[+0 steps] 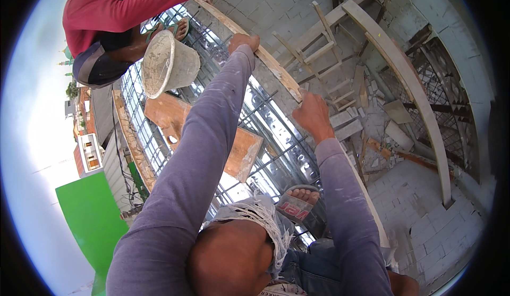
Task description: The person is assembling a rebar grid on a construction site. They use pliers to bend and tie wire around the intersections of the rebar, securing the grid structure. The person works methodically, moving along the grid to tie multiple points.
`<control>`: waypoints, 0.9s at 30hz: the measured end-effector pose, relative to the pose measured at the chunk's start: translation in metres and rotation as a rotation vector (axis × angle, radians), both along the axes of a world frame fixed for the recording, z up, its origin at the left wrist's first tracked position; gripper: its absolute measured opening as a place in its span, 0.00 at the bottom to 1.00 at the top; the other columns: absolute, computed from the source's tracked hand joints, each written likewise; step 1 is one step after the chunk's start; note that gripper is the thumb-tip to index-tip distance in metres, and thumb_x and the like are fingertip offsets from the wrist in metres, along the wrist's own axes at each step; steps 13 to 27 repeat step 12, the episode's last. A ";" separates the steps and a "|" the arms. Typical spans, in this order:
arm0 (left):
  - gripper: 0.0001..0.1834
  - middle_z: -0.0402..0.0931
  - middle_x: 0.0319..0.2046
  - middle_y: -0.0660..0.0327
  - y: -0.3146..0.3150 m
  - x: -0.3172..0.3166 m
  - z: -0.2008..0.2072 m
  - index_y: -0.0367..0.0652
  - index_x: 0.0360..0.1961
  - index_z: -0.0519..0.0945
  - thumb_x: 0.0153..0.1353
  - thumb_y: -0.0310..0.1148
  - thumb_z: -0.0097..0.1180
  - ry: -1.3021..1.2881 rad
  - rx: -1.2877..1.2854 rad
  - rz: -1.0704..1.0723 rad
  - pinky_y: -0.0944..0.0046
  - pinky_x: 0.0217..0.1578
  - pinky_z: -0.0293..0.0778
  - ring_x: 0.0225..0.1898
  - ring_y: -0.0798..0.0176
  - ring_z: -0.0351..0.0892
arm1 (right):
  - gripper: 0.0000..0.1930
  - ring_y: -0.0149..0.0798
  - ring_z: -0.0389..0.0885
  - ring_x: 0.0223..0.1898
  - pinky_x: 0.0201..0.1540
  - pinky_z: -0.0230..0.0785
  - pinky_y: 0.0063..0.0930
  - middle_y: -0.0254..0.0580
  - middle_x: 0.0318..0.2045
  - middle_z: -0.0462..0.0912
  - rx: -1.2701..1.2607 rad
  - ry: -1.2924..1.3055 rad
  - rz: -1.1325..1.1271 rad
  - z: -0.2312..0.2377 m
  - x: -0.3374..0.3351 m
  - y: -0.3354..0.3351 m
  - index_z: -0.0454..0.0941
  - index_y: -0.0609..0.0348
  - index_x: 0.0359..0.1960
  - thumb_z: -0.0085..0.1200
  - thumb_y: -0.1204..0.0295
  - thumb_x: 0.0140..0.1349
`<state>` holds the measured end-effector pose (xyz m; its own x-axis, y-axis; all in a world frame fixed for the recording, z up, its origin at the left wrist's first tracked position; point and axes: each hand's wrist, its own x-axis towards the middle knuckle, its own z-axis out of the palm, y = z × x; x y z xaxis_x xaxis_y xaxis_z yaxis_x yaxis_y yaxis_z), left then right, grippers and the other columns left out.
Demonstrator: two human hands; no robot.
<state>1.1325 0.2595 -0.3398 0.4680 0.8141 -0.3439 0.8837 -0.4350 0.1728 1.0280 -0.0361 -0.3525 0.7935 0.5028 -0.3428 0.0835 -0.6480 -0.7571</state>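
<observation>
A long narrow wooden plank point(277, 72) runs along the edge of the deck, from the other person's side toward me. My left hand point(244, 42) is closed over its upper edge, in the middle of its length. At its near end, my right hand point(314, 116) is closed, with thumb and finger against the plank's tip. What those fingers pinch is hidden. Beneath my arms lie shiny corrugated metal sheets point(276, 123) with a grid of steel bars over them. A stained plywood board point(243, 152) rests on the bars, partly behind my left forearm.
A cement-smeared bucket point(172, 65) stands on the bars beside a crouching person in a red sleeve point(133, 9). Right of the edge is a drop to a lower floor with a wooden ladder point(321, 46), rubble point(380, 131) and a curved beam point(409, 78).
</observation>
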 end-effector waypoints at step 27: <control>0.32 0.86 0.60 0.46 0.000 0.000 -0.002 0.36 0.57 0.88 0.57 0.48 0.67 -0.010 0.015 0.020 0.53 0.65 0.79 0.62 0.45 0.85 | 0.35 0.64 0.86 0.56 0.62 0.77 0.51 0.67 0.51 0.88 -0.056 0.053 0.017 0.008 0.003 0.000 0.80 0.61 0.68 0.64 0.75 0.53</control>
